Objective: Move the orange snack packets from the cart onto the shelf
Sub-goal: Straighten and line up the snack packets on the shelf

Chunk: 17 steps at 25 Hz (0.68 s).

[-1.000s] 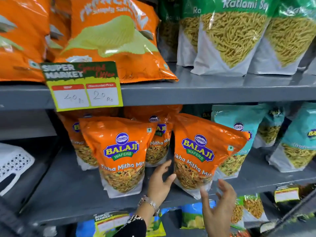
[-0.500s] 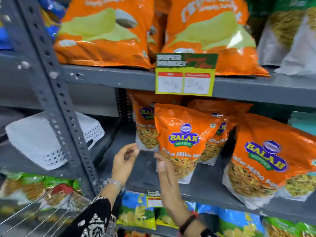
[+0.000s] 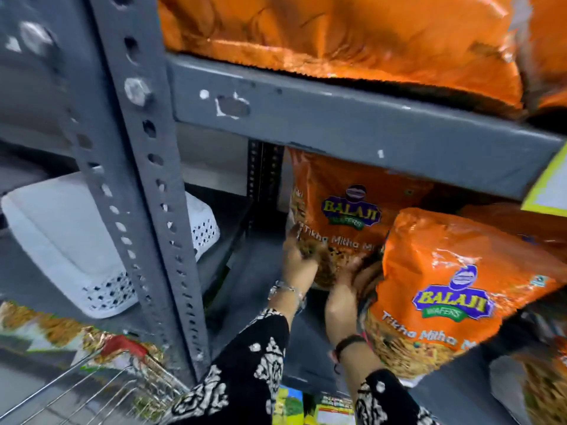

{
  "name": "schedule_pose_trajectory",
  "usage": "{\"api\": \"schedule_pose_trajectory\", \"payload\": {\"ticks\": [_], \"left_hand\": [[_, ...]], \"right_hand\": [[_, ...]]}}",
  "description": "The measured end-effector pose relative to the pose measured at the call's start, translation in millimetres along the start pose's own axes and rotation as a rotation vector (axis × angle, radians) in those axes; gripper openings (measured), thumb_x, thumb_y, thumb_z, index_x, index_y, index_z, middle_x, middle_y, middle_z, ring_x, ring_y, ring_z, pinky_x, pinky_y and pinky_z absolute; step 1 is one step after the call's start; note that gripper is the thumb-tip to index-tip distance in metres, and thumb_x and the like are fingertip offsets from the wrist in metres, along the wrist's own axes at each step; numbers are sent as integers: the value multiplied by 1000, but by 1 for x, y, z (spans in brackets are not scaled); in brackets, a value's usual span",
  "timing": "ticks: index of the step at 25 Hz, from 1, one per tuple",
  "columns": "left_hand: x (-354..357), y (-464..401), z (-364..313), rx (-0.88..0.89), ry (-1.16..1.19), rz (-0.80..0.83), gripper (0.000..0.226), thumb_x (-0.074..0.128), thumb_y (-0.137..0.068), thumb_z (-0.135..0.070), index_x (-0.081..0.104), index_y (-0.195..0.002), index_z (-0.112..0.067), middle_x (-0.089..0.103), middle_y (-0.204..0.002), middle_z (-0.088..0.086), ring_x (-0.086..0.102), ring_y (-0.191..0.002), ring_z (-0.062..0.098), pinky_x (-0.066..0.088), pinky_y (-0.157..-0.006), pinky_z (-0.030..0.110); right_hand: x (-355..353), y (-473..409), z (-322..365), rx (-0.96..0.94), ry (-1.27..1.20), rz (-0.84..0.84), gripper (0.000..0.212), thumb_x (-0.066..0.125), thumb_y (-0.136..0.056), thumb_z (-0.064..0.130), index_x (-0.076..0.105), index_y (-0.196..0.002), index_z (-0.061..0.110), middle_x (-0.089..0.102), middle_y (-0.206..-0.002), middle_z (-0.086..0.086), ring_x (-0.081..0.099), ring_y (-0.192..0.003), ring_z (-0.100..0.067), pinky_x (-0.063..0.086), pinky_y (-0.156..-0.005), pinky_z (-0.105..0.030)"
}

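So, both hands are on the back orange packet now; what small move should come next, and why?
Probably let go and draw both hands back. The left hand and right hand hold the lower part of the rear orange packet, which looks upright on the shelf behind the front packet.

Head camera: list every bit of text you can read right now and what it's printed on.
"BALAJI WAFERS" – logo on the rear orange snack packet that both hands touch.
"Tikha Mitha M…" – below that logo, cut off by the front packet.
"BALAJI WAFERS" – logo on the front orange snack packet.
"Tikha Mitha M…" – below it, cut off at the packet's edge.
Yellow shelf tag: nothing readable.
Packets below the shelf: too blurred.
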<state>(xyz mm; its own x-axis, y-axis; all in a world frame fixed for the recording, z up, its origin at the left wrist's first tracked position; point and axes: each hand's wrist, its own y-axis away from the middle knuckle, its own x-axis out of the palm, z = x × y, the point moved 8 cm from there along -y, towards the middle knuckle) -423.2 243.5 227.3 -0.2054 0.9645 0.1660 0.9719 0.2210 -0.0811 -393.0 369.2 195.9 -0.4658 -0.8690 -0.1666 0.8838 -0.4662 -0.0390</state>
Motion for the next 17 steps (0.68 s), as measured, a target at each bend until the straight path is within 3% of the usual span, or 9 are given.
{"api": "schedule_pose_trajectory", "payload": {"ticks": [2,5,8,11,14,17], "left_hand": [[1,-6,4,1,5,6,45,61,-79,-3,42,-114,-23,52,-121,6,50,-114,23,40,-103,48],[-1,-12,13,-28,13,21,47,63,-78,-9,44,-120,-14,54,-124,12,51,-116,28,42,-101,49],[-16,-20,12,-5,-33,-14,42,64,-79,-16,48,-118,-13,59,-119,12,56,-109,27,47,-93,38],[-36,-27,10,15,-59,-16,45,60,-82,-18,44,-123,-16,58,-113,1,56,-100,13,48,-79,18],[-49,-32,19,-7,-8,56,62,61,-79,-8,31,-133,-14,49,-118,-7,49,-107,3,44,-77,3],[-52,-30,32,0,-100,124,76,67,-71,1,28,-135,-12,44,-123,-9,40,-114,4,39,-74,-5]], "right_hand": [[-6,-11,-5,45,-36,-116,53,27,-95,37,8,-141,20,7,-149,6,4,-140,-17,-1,-104,-15],[6,-15,-14,76,-28,-47,53,23,-93,43,6,-141,27,1,-155,0,4,-142,-21,1,-118,-41],[21,-10,-17,47,-76,90,53,26,-93,41,4,-140,31,8,-155,-3,14,-140,-23,14,-116,-50],[39,1,-4,0,-200,265,54,38,-94,23,8,-139,29,22,-151,-5,30,-127,-12,29,-104,-35],[45,0,-7,-11,-204,323,69,52,-87,11,9,-139,26,22,-150,-6,29,-123,-7,28,-100,-29],[44,-9,-19,33,-85,300,79,64,-80,12,13,-139,25,26,-149,-7,29,-132,-19,27,-104,-36]]}}
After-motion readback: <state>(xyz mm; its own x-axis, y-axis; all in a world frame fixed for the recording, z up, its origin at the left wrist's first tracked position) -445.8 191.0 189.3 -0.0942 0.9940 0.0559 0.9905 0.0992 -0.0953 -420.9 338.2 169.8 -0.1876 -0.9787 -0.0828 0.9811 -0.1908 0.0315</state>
